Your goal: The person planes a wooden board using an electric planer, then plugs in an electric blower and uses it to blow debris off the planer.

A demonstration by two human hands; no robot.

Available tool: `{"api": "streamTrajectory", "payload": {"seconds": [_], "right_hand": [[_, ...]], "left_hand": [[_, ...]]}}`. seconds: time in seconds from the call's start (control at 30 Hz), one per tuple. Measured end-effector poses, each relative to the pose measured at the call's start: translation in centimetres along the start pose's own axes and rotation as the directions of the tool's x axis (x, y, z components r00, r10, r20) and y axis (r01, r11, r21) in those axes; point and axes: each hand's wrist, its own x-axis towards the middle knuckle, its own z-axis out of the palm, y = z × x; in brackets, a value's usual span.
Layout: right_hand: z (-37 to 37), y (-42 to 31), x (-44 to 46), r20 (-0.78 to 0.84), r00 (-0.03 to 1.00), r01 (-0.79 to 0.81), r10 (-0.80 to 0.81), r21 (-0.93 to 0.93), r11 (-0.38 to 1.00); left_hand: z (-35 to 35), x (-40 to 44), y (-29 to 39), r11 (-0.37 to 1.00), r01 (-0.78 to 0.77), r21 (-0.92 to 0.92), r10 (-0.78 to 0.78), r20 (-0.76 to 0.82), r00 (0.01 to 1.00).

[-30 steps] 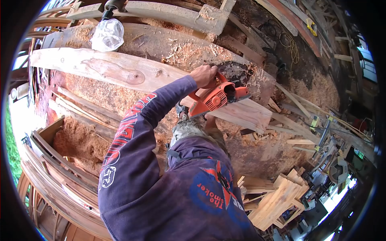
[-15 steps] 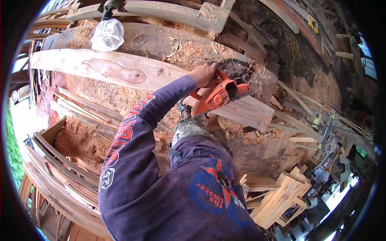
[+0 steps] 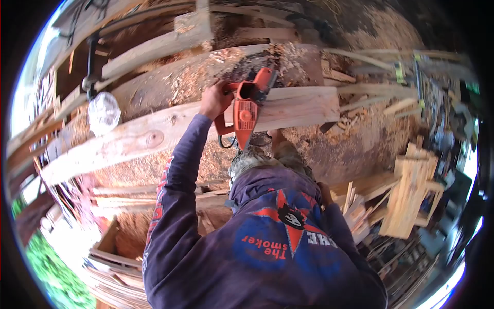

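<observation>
An orange power planer (image 3: 245,110) is over the long pale board (image 3: 301,105), its vented side facing me. Whether its sole touches the wood I cannot tell. My left hand (image 3: 215,99) is closed around the planer's handle at its left side. A black cord loops below the tool. My right hand (image 3: 325,194) is low beside my right hip, partly covered by the sleeve and shirt, and its fingers are hidden. Light wood shavings (image 3: 180,85) lie thick around the dark timber behind the board.
A clear plastic bag (image 3: 104,113) hangs at the left near a black clamp bar (image 3: 91,64). A wooden stool-like piece (image 3: 409,193) stands at the right. Green clamps (image 3: 400,73) sit at the far right. Timber frames run along the back.
My view has turned, shifting the scene. The planer now appears further left and more upright in view, still in my left hand. My right hand has come into view by my hip.
</observation>
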Motion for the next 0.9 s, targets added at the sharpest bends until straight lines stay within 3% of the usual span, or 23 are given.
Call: {"api": "streamTrajectory", "payload": {"seconds": [0.1,0.17,0.2,0.3,0.37,0.4,0.5,0.53,0.57,0.73,0.77,0.8,0.9], "right_hand": [[1.6,1.0,-0.3,-0.023,0.999,-0.041,0.041,0.009,0.999],[1.8,0.3,-0.9,-0.028,0.999,0.039,-0.040,-0.026,0.999],[2.2,0.7,-0.8,0.058,0.995,-0.075,0.078,-0.056,0.996],[11.2,14.1,1.0,0.007,0.997,0.081,-0.081,-0.049,0.996],[15.3,16.2,0.4,-0.055,0.996,-0.048,0.065,0.268,0.962],[16.9,16.8,0.2,-0.061,0.978,-0.138,0.202,0.539,0.831],[19.6,17.2,0.2,-0.047,0.983,-0.095,0.176,0.695,0.713],[20.0,16.9,0.0,-0.043,0.985,-0.079,0.165,0.739,0.669],[20.0,16.8,-0.2,-0.061,0.981,-0.090,0.186,0.705,0.703],[13.2,8.7,-2.3,-0.120,0.948,-0.191,0.295,0.527,0.828],[12.1,7.5,-2.5,-0.122,0.948,-0.194,0.293,0.505,0.841],[11.7,7.2,-2.6,-0.168,0.960,-0.156,0.224,0.344,0.926],[11.5,7.2,-2.5,-0.219,0.953,-0.163,0.209,0.211,0.964]], "left_hand": [[0.2,0.1,-0.4,0.997,0.030,0.075,-0.031,0.014,0.999],[0.6,0.2,-0.9,0.996,0.007,0.092,-0.007,0.005,1.000],[0.3,0.2,-0.5,0.995,-0.030,0.099,0.030,0.002,1.000],[0.8,0.4,-0.7,1.000,-0.016,0.027,0.016,-0.003,1.000],[0.7,0.4,-0.7,0.998,-0.060,0.021,0.060,0.021,0.998],[0.8,0.4,-0.7,0.997,-0.046,0.059,0.045,0.010,0.999],[0.5,0.5,-1.0,0.987,-0.048,0.151,0.045,0.027,0.999],[0.4,0.6,-1.2,0.996,-0.062,0.065,0.058,0.055,0.997],[0.4,0.6,-1.5,0.997,-0.069,-0.021,0.070,0.081,0.994],[-0.4,0.2,-0.4,0.999,0.031,-0.016,-0.029,0.130,0.991],[-0.3,0.3,-0.5,1.000,0.027,-0.011,-0.025,0.135,0.990],[-0.2,0.4,-1.2,0.999,0.053,-0.002,-0.053,0.143,0.988],[0.0,0.5,-3.3,0.997,0.073,-0.026,-0.068,0.159,0.985]]}}
